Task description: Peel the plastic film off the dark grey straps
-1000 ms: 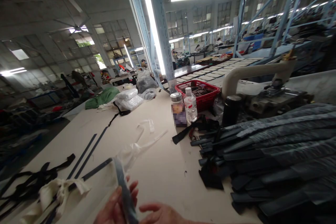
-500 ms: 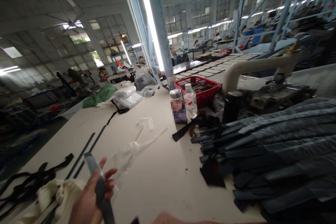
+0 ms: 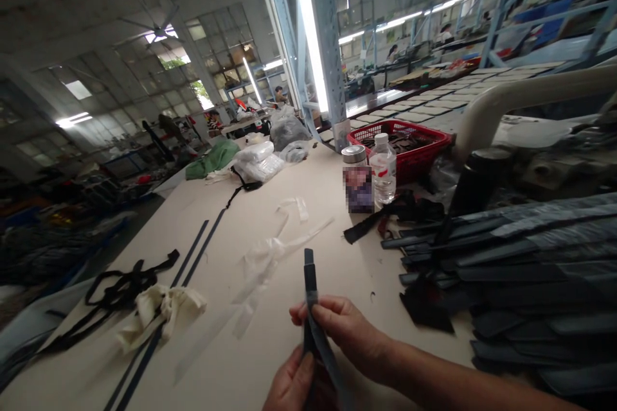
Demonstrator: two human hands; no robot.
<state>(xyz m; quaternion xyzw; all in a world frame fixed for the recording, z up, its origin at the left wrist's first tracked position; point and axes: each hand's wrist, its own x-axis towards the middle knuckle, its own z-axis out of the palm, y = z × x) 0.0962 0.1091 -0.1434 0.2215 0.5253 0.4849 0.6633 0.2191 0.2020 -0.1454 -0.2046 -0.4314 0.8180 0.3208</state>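
My right hand (image 3: 337, 327) pinches a dark grey strap (image 3: 311, 282) near its upper part; the strap stands upright above the table (image 3: 250, 218). My left hand (image 3: 292, 385) grips the same strap lower down, at the bottom edge of the view. A large pile of similar dark straps (image 3: 520, 270) lies just to the right of my hands.
A jar (image 3: 357, 183), a water bottle (image 3: 384, 170) and a red basket (image 3: 409, 148) stand behind the pile. Clear plastic wrap (image 3: 270, 253) lies ahead, a cream cloth (image 3: 159, 311) with black webbing (image 3: 120, 289) to the left, and two long dark strips (image 3: 197, 250).
The strap has moved from the lower left to the middle of the view. My right hand has come up and taken hold of it. The camera view has shifted left.
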